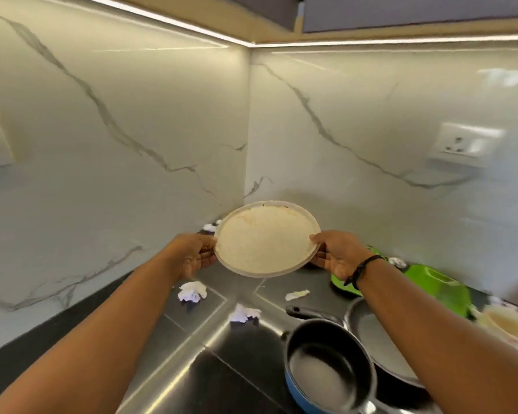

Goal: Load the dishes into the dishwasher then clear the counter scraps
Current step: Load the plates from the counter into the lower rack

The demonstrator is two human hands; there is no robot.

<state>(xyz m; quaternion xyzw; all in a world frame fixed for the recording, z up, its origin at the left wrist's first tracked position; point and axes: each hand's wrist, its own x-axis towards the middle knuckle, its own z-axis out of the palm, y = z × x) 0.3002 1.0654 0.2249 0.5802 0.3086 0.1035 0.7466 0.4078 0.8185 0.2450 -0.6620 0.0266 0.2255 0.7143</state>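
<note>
- The round, shallow, cream-coloured plate point(266, 239) with a raised rim is held in the air above the corner of the dark counter point(150, 348), tilted so that its inside faces the camera.
- The left hand point(192, 253) grips the left rim and the right hand point(335, 253) grips the right rim; on both, the thumb lies on top of the edge and the fingers curl under it.
- I judge the plate to be stiff and rather light, possibly ceramic or melamine; if ceramic, it breaks when dropped.
- Its surface looks matt with a dried film and an orange stain near the upper edge, so it may be greasy; a hold at two opposite rims seems the safest one.
- Crumpled white paper scraps point(192, 291) lie on the counter below the plate, well apart from each other.
- A black non-stick pan with a blue outside point(326, 372) stands at the lower right, touching a flat grey metal pan point(380, 348).
- A glossy green plastic piece point(437, 285) lies behind the right wrist, which wears a black band point(362, 268).
- The walls are polished white marble with grey veins point(117, 124).
</note>
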